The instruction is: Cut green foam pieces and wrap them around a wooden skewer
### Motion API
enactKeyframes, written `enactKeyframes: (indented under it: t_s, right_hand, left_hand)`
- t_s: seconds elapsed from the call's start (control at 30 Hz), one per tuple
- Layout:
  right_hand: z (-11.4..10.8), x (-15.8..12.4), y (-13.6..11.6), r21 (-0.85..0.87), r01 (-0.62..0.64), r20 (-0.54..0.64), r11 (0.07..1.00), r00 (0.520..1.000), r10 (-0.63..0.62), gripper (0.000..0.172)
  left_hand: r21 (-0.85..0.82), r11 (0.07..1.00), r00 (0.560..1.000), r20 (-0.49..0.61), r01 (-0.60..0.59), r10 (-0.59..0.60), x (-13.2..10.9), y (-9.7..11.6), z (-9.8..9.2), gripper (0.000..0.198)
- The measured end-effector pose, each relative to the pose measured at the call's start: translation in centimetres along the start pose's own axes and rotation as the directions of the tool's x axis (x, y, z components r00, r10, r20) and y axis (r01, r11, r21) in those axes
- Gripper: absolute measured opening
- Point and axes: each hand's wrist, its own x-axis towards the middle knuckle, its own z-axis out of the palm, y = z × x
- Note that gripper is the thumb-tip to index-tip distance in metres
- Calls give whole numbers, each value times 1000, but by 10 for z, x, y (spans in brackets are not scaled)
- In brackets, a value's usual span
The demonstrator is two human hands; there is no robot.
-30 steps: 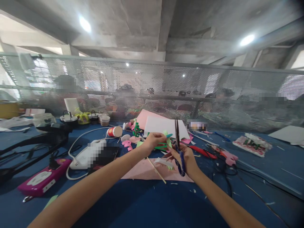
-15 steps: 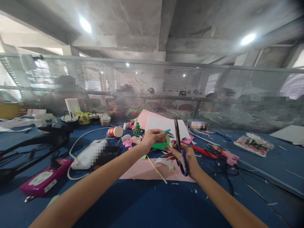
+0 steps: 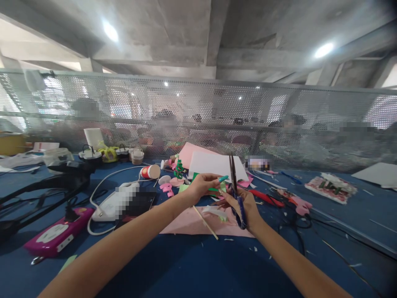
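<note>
My left hand pinches a green paper cutout above the blue table. Right beside it, my right hand grips blue-handled scissors with the blades pointing up and away, close to the green paper. Under both hands lies a pink paper sheet with a thin wooden stick across it and a few small paper scraps.
A pink device, a white power strip with cables and a black lamp arm lie at the left. A paper cup, white sheets, a red-handled tool and black cables surround the hands. A perforated metal screen closes the far edge, people behind it.
Both hands shifted only slightly; the green paper sits lower in my left hand and the scissors stay by it with the blades near closed.
</note>
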Motion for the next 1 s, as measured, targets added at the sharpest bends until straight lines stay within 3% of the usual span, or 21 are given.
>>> enactKeyframes:
  t_s: [0.47,0.73,1.0]
  right_hand:
    - [5,-1,-5,-28,-45,-19,999,999,45,41]
    - [4,-2,0,-106,-17,38,994,999,21,36]
    - [4,-2,-4,-55,-8,29,998,1000,10,37]
  left_hand:
    - [68,981,983,-9,-182,183,-5,-10,8,44]
    - [39,992,980,164,-121,113,-10,-12,7,41]
    - [7,994,987,117,-111,109,-8,-14,6,43]
